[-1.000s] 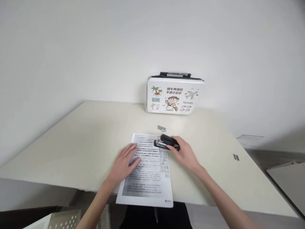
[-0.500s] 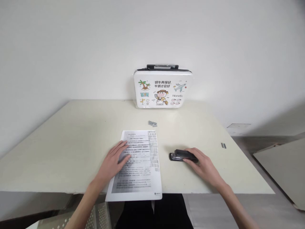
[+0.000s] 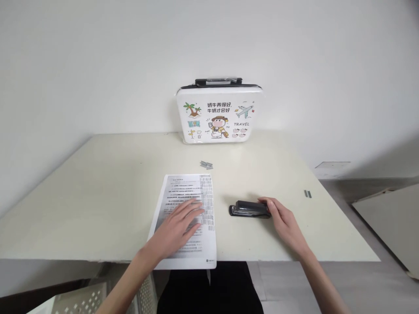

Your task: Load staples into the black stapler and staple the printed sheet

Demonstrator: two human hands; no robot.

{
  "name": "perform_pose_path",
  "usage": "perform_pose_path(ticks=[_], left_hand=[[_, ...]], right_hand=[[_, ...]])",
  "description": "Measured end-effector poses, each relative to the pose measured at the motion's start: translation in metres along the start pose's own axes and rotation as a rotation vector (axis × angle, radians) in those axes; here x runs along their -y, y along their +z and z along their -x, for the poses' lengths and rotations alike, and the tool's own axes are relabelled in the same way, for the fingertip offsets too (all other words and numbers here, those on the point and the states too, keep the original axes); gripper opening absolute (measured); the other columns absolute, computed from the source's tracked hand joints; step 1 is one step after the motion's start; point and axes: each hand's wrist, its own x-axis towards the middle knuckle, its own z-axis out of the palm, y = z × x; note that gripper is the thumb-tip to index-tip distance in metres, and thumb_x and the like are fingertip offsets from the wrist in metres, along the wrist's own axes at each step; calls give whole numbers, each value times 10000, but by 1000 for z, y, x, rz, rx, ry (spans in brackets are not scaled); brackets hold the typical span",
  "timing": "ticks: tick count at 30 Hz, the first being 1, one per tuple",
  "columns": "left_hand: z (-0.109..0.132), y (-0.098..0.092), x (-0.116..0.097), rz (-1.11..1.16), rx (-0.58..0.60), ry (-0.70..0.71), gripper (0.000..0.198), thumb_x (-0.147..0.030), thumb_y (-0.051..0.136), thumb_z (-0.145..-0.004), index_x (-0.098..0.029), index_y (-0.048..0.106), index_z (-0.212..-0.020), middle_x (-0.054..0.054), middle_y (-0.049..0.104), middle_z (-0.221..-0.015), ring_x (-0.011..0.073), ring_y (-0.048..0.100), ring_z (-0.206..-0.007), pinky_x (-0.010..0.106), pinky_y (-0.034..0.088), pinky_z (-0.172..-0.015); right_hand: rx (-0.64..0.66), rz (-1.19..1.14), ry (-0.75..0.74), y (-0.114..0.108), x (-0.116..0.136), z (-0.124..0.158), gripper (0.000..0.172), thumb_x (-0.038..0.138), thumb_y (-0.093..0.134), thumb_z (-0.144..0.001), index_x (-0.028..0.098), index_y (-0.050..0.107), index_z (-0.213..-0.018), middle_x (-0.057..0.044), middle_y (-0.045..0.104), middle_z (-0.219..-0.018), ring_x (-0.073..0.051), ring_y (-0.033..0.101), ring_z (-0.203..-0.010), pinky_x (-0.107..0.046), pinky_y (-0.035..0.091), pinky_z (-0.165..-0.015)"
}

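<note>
My left hand [image 3: 180, 224] lies spread over the middle of a printed sheet of paper [image 3: 209, 248], hiding part of its text; its fingers reach toward the barcode-like strip on the right side. To the right of the sheet, a black stapler [image 3: 248, 208] rests on the table with its front end pointing left. My right hand [image 3: 284, 220] grips the stapler's back end, fingers curled around it. Beyond the paper's top edge is a small pile of grey staple strips [image 3: 206, 165].
A white cartoon-printed case [image 3: 219, 115] with a black handle stands against the wall at the back. More staple strips [image 3: 307, 193] lie near the right edge of the pale table [image 3: 98, 196]. The sheet's lower edge overhangs the table front.
My left hand has slid right across the sheet, from its left side to its middle. My right hand has shifted back to the stapler's rear end. The view has tilted slightly.
</note>
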Motion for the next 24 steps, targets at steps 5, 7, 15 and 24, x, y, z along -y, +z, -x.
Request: perform_pose_path(ticks=[5, 7, 15, 24], left_hand=[[-21, 1, -17, 82, 8, 98, 317, -334, 471, -1103, -309, 621, -1382, 19, 670, -1426, 247, 527, -1435, 472, 434, -1215], [-34, 5, -24, 112, -15, 126, 294, -316, 495, -1090, -305, 642, -1344, 31, 701, -1364, 252, 575, -1380, 470, 456, -1188], [-81, 28, -42, 163, -116, 112, 254, -343, 659, -1014, -270, 665, -1258, 60, 712, -1274, 276, 625, -1261, 473, 514, -1085], [-105, 41, -48, 131, -114, 115, 159, -330, 747, -965, -224, 697, -1072, 58, 751, -1145, 281, 666, -1145, 466, 525, -994]], right_hand=[[-29, -52, 32, 0, -2, 0, 487, 574, 394, -1078, 249, 694, -1282, -95, 747, -1271, -257, 700, -1142, -365, 535, -989], [-41, -64, 45, 0, -2, -1, 481, 577, 408, -1074, 249, 694, -1279, -97, 749, -1265, -257, 703, -1123, -363, 538, -974], [-24, -62, 23, 0, 0, -4, 457, 562, 400, -1077, 239, 703, -1191, -100, 749, -1245, -251, 701, -1115, -364, 530, -981], [-27, -68, -9, 1, -4, -6, 446, 559, 392, -1076, 234, 672, -1197, -109, 750, -1224, -252, 706, -1102, -368, 545, -961]])
